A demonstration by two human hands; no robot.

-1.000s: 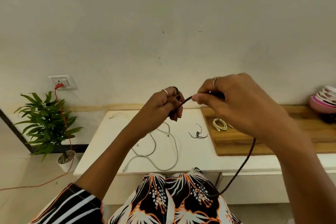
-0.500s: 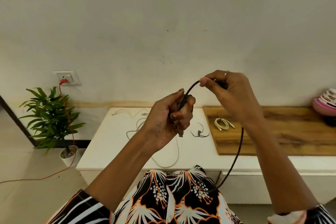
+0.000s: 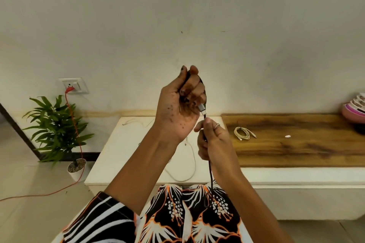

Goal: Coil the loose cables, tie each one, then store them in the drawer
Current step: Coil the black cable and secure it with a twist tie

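**Black cable goes round the hand**

A person's left hand (image 3: 180,104), raised w/ fingers curled round the first loops of a black cable (image 3: 210,171), keeps its silver plug (image 3: 202,108) poking out at 4 o'clock. Right hand (image 3: 210,140), just below, pinches the cord, which trails to the lap at 6. Looks light, limp, a bit springy; best gripped near the plug. A coiled white cable (image 3: 242,133) lies at 3 o'clock.

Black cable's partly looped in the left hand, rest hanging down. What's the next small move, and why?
Probably bring the right hand up to lay another loop into the left hand. The left hand grips only the plug end of the black cable, and most of its length hangs uncoiled from the right hand's pinch into the lap.
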